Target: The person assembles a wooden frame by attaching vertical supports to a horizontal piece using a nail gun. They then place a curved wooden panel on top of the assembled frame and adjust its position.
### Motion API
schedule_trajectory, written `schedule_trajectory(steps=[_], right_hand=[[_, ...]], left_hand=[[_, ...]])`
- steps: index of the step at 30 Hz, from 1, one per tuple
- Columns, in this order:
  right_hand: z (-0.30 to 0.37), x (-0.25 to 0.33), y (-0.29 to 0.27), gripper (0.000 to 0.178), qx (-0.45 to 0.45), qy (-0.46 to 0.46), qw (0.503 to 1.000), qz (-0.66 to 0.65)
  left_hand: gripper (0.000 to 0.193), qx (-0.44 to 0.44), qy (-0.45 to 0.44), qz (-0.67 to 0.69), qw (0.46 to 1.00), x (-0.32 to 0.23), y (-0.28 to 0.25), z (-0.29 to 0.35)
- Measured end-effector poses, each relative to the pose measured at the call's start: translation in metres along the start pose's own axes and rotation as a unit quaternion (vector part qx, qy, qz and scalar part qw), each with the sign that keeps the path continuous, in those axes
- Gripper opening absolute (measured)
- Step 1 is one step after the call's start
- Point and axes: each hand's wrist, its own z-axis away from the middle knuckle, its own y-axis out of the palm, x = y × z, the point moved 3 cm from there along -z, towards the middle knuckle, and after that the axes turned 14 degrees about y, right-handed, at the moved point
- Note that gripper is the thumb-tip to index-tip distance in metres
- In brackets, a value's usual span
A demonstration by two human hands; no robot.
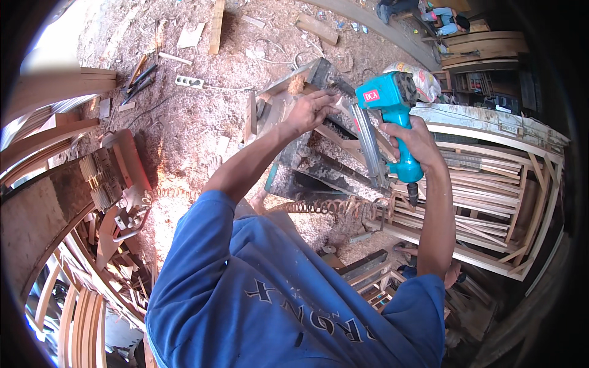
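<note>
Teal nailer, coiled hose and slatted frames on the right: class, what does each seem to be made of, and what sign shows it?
Teal nailer: probably painted metal or plastic casing, smooth and slightly glossy; its long magazine looks like bare metal, silvery grey.
Coiled hose: likely flexible plastic, orange-brown, in springy loops.
Slatted frames: apparently bare wood, pale tan with no obvious paint.

The right hand [419, 138] gripped a teal nail gun [385, 92] while the left hand [311, 112] was at the bench [316, 165]. A coiled hose [314, 207] stretched along the bench's near side, a power strip [189, 81] lay on shavings [205, 122], and wooden frames [491, 184] filled the right.
</note>
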Motion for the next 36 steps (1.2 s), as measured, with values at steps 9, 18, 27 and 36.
schedule_trajectory(steps=[9,18,27,36], right_hand=[[-0.0001,-0.0047,-0.0037,0.025,-0.021,0.013,1.0,-0.004],[-0.0015,-0.0043,-0.0022,0.027,-0.03,0.018,0.999,-0.016],[-0.0016,-0.0025,0.0014,0.027,-0.031,0.01,0.999,-0.002],[-0.0033,0.0031,0.0004,0.026,-0.038,0.006,0.999,0.037]], left_hand=[[0.031,-0.028,0.026,-0.005,0.999,0.0021,0.0013,-0.0012],[0.031,-0.019,0.022,0.012,1.0,0.0005,0.0003,-0.0018],[0.032,0.011,-0.011,0.003,1.0,0.0003,-0.0009,-0.0022],[0.031,0.006,0.016,0.0,1.0,0.0035,-0.0003,-0.0032]])
